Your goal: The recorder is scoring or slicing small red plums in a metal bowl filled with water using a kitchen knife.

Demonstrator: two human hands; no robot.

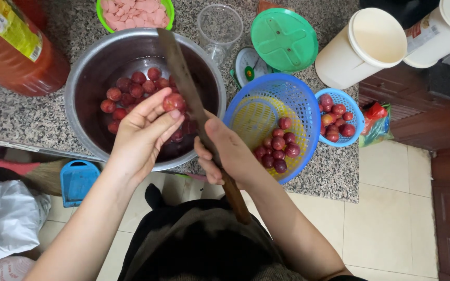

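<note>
Landmark: the steel bowl (87, 78) on the speckled counter; every place below is given from it.
Left hand (140, 136): yours, raised over the bowl's near rim, fingertips pinched on one red fruit (174, 102).
Red fruit: held above the bowl's middle, touching or just beside the blade; which of the two cannot be told.
Right hand (225, 151): yours, at the bowl's near right rim, clenched round the handle of the knife (183, 78).
Knife axis: long and dark, running from the wooden handle below the bowl up and to the left, across the bowl to its far rim.
Key relation: the fruit lies left of the blade, about midway along it; your left hand is the nearer to it, your right hand sits further down the handle.
In the bowl: more red fruits (126, 93) in dark liquid, left of the blade.
Right of the bowl: a blue basket (287, 88) with a yellow liner and red fruits; beyond it a small blue basket (351, 104) of fruits.
Hidden: the cutting edge, and the blade's contact with the fruit; the handle's end is lost against dark clothing.
</note>
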